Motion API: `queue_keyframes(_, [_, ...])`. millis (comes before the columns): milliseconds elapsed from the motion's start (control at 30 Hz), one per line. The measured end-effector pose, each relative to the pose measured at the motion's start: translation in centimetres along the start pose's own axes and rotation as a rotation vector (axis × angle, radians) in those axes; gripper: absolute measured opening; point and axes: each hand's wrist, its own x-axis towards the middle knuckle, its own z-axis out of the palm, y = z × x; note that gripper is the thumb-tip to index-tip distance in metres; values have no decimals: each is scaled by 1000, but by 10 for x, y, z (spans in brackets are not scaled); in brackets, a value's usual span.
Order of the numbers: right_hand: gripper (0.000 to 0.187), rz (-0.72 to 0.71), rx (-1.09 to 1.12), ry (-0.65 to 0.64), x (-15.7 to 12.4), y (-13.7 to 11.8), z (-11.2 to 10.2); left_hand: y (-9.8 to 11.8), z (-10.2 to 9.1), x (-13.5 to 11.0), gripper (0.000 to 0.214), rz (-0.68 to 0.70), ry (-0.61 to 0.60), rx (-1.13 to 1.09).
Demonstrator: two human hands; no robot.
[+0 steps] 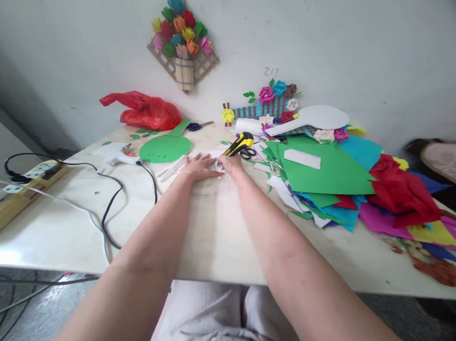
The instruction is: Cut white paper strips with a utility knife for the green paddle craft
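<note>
My left hand (199, 166) lies flat with spread fingers, pressing on white paper strips (173, 170) on the table. Close to its right, my right hand (231, 165) is closed around the lower end of a yellow and black utility knife (241, 143); its handle slants up and away to the right. The knife's tip is hard to make out near the paper. Black-handled scissors (248, 153) lie just beyond the right hand. Left of my left hand is a round green paper piece (165, 149) with a stem.
A white glue gun (122, 157) and its cord lie left, near a power strip (21, 191). A red plastic bag (150, 111) and dark scissors (200, 126) sit at the back. Green sheets (328, 171) and coloured paper crowd the right, topped by a white paddle-shaped cutout (320, 117).
</note>
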Motion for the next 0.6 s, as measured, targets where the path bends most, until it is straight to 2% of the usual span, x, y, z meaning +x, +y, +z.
queue_keyframes(333, [3, -3, 11, 8, 0, 1, 0, -1, 0, 1, 79, 23, -5, 30])
queue_keyframes(467, [6, -6, -21, 12, -2, -2, -1, -3, -2, 1, 65, 17, -42, 19])
queue_keyframes(600, [10, -12, -81, 0, 3, 3, -1, -5, -2, -1, 59, 33, 22, -48])
